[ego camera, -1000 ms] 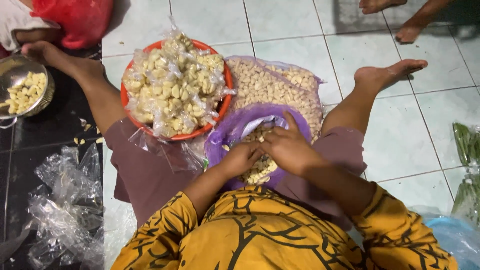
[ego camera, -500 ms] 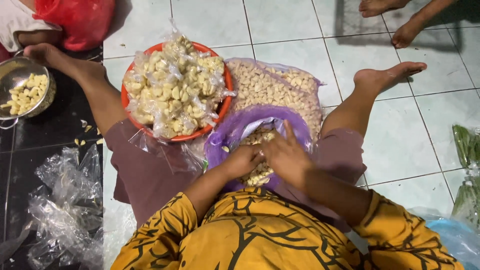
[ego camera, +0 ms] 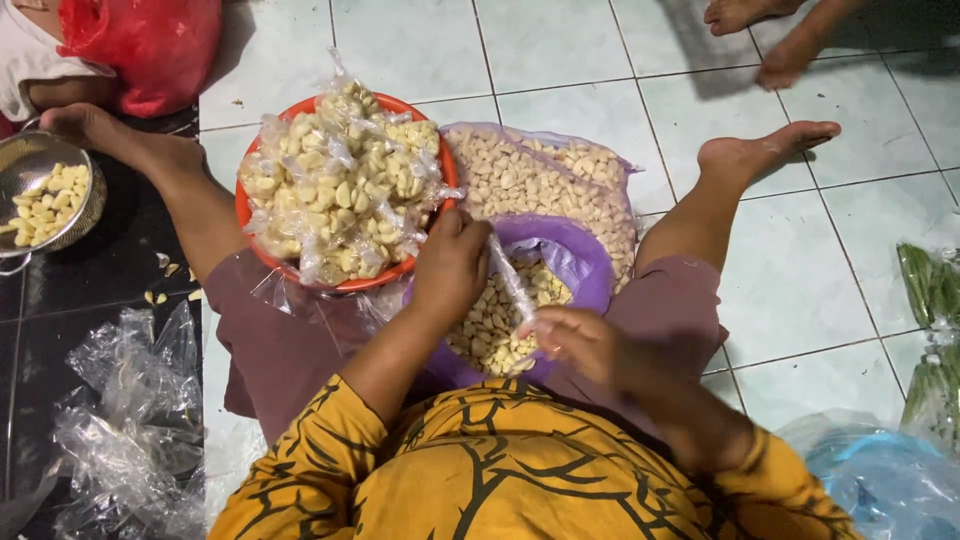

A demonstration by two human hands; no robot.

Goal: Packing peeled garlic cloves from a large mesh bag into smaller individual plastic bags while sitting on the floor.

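Left hand (ego camera: 450, 268) raised with fingers curled closed, right hand (ego camera: 580, 345) lower, fingertips pinched together.

Orange-red round basin (ego camera: 250, 215) with clear packets of pale cream garlic cloves (ego camera: 345, 185). Purple bag (ego camera: 580, 265) holds loose cream cloves (ego camera: 490, 325); a 2nd clear bag of beige cloves (ego camera: 540, 180) sits behind it. Mustard-yellow top (ego camera: 500, 470) with black branching pattern, mauve-brown shorts (ego camera: 275, 345). Floor tiles (ego camera: 600, 50) pale mint-white, dark tiles at left. Red plastic bag (ego camera: 150, 40), silver metal strainer (ego camera: 90, 195), green bundles (ego camera: 930, 285), light blue bag (ego camera: 880, 480), clear crumpled plastic (ego camera: 120, 420).
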